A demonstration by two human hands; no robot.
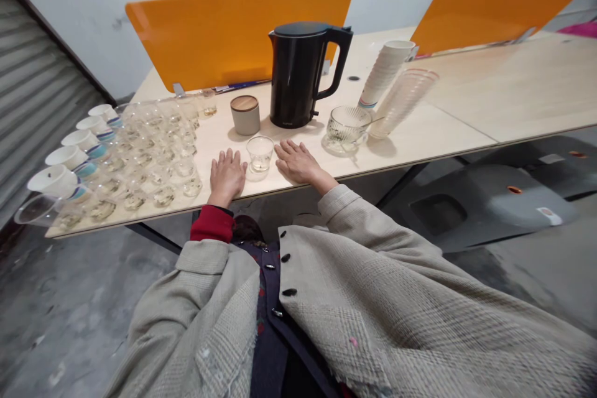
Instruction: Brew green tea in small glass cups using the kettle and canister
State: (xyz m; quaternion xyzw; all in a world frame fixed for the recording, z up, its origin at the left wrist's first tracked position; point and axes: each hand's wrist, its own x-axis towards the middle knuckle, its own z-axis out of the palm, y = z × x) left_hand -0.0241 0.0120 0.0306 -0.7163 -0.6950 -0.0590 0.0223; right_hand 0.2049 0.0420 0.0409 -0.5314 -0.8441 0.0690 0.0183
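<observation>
My left hand [227,176] lies flat on the pale wooden table, fingers stretched forward. On the other side of a clear plastic cup [260,154], my right hand [298,162] also rests flat, its fingertips close to the cup; I cannot tell whether they touch it. A few dark bits show in the cup's bottom. Beyond the hands are a grey canister [245,118] with a wooden lid and a black electric kettle [298,78]. A ribbed glass bowl [347,127] with some dark bits and a thin utensil handle stands right of my right hand.
Rows of clear cups [153,149] and several white paper cups [68,157] crowd the table's left end. Stacked paper cups [385,71] and stacked clear cups [403,102] lean at the right. Orange dividers [200,37] stand behind; grey chairs [466,199] are below right.
</observation>
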